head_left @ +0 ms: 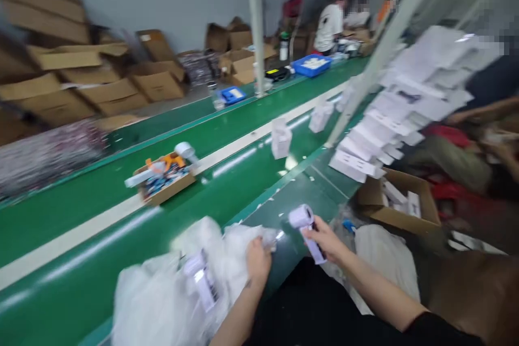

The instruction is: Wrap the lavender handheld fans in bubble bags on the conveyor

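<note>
Over the bench (295, 190) by its near edge, the right hand (326, 240) closes round a lilac device (315, 251), likely for control; the left hand (258, 262) clutches plastic bagging (160, 289).

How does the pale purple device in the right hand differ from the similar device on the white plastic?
The held device is gripped by the right hand; the other device rests on the white plastic, with no hand on it. Fingers cover part of the held device's handle, while no fingers cover the other device. Both are pale purple, with a rounded head and a straight handle.
</note>
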`<state>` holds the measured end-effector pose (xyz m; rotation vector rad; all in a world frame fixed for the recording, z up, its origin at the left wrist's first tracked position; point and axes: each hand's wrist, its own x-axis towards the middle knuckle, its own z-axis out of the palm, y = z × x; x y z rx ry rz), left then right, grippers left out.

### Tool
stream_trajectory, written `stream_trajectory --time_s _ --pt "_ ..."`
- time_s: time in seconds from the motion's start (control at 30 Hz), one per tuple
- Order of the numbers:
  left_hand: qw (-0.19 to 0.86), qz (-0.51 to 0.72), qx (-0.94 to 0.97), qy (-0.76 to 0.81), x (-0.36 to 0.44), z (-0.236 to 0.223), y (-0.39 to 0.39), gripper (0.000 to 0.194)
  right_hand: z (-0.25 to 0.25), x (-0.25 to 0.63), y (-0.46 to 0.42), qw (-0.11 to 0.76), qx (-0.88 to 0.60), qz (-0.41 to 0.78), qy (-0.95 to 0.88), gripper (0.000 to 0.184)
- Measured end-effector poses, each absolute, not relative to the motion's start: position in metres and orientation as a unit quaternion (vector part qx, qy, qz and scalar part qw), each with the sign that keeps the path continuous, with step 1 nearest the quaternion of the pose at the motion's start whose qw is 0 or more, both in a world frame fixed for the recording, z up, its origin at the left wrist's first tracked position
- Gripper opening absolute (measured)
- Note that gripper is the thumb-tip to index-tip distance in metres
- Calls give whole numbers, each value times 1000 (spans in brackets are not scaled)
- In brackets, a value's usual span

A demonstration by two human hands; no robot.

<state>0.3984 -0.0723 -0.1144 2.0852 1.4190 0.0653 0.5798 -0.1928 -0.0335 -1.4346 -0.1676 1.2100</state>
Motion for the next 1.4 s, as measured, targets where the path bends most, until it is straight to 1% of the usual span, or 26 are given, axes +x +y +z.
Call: stream_trajectory --time_s 0.07,0.13,0.27,0.33,0.37,0.43,0.57,0.67,0.73,0.83,0.87,0.93,0.97,1.03,1.1,1.13,1.23,1.3,1.4 --pt "363 17 754 548 396 -119 -61 19 -39 585 -203 585 -604 537 -66 41" --pt "423 46 712 558 394 -108 -49 17 -46 589 -208 577 -586 566 -59 40" --pt "542 189 646 503 408 -56 -45 31 -46 605 -213 570 -534 622 -49 44" --pt "580 245 607 485 432 -34 -53 33 -40 619 -218 577 -515 633 -45 47" --pt "594 277 578 486 446 -27 -57 36 -36 627 -222 582 -507 634 -38 48" --pt "625 295 524 497 476 -23 -62 42 -31 646 -232 603 -494 626 -6 48" --pt "609 301 507 531 510 -38 -62 46 -34 673 -248 588 -410 695 53 43" --pt "589 277 531 543 512 -49 -59 41 -41 673 -242 566 -361 737 70 35" --pt "562 256 559 554 507 -55 -52 33 -46 667 -223 546 -385 740 84 27" --pt "497 232 610 572 496 -62 -39 20 -58 658 -183 533 -462 704 89 17" --pt "479 230 622 576 491 -65 -37 21 -63 656 -172 533 -483 689 88 14" --pt "449 191 688 537 481 -73 -41 31 -76 656 -157 531 -510 671 89 11" --pt "423 137 751 488 477 -77 -46 35 -82 657 -155 530 -520 664 89 10" --pt "340 -12 870 357 469 -86 -59 39 -92 661 -157 532 -533 653 87 11" --pt "262 -119 917 276 465 -94 -70 46 -97 666 -165 534 -538 646 85 12" --pt "237 -130 922 278 464 -97 -73 49 -98 668 -169 535 -540 644 84 13" --pt "175 -103 936 286 470 -99 -70 52 -94 670 -182 534 -543 644 77 16" --pt "170 -95 938 287 479 -98 -59 56 -88 668 -189 528 -539 653 67 19" --pt "280 -93 886 358 491 -96 -37 60 -74 663 -200 522 -525 669 63 22"
